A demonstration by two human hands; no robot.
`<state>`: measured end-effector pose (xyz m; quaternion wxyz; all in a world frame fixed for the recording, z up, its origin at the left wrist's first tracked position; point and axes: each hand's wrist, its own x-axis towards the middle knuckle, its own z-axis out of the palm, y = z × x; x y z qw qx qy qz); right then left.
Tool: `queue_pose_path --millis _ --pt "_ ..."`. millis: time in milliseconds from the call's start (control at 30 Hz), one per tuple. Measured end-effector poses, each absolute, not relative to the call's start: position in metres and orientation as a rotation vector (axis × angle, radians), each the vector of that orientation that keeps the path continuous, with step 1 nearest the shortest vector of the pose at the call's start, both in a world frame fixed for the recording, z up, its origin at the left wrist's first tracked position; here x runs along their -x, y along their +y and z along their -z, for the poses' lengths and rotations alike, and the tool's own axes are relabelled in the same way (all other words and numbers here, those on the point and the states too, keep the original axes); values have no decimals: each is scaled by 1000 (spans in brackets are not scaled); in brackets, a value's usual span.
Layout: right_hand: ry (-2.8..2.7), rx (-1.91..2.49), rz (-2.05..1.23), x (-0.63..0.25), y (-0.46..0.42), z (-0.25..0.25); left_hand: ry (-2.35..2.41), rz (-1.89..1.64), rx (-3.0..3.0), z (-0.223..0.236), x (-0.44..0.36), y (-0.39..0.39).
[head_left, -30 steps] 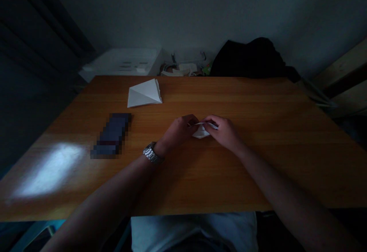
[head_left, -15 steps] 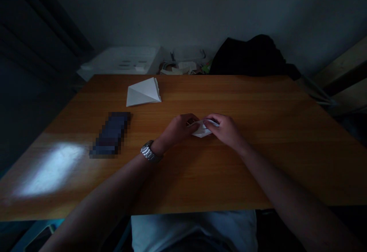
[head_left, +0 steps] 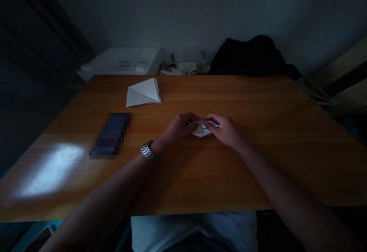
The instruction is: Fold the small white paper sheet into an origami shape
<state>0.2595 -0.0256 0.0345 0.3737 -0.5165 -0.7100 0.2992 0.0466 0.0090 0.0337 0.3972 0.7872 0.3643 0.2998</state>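
Note:
A small folded piece of white paper (head_left: 201,130) lies near the middle of a wooden table (head_left: 258,156). My left hand (head_left: 179,129), with a metal watch (head_left: 148,152) on its wrist, pinches the paper's left end with curled fingers. My right hand (head_left: 225,129) pinches the right end, its fingers closed over the top edge. Most of the paper is hidden between the two hands.
A second folded white sheet (head_left: 143,92) lies at the table's far left. A dark blurred oblong object (head_left: 110,135) rests to the left of my hands. Behind the table are a white box (head_left: 120,64), some clutter and a black bag (head_left: 249,59). The room is dim.
Both hands have stayed on the small paper, with only slight finger shifts along its top edge. The view has moved a little.

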Motion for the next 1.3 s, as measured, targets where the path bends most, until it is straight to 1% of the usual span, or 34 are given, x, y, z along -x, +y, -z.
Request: queue_pose_path --millis 133,267,567,867,1033,1133,1300 --pt "-1811 1195 -878 -262 -24 -31 921 -819 -1956 -33 -45 10" --pt "-1827 1100 -885 -265 -22 -30 876 -824 -1929 -33 -44 13" --pt "-1767 1103 -898 -265 -20 -27 839 -846 -1900 -31 -43 16" --pt "-1827 1071 -758 -265 -23 -33 845 -869 -1892 -48 -47 7" --pt "-1860 1067 -698 -266 -24 -34 871 -774 -1895 -48 -47 6" --pt "-1849 1053 -758 -267 -24 -34 866 -759 -1898 -46 -46 7" --pt "-1746 1038 -907 -265 -26 -36 869 -842 -1891 -44 -45 8"
